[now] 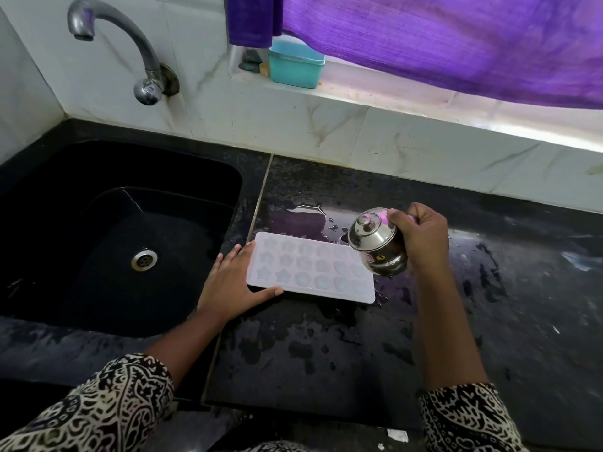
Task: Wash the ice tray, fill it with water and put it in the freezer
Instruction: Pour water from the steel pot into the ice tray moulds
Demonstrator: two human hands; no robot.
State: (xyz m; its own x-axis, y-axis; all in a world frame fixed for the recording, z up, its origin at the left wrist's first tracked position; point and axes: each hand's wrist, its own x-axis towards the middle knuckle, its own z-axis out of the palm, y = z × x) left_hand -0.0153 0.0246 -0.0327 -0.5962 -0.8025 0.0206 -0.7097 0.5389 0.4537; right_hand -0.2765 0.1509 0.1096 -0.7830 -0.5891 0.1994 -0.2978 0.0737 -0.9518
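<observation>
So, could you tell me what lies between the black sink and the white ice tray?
The left hand, resting on dark countertop, in the head view.

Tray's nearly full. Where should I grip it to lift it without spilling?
Grip the ice tray by its two short end rims, one hand from each side, keeping it level. It lies flat on the wet counter, long and shallow, so a one-end lift would likely tip water out. The left hand already rests on the left end; the right hand holds the steel pot.
</observation>
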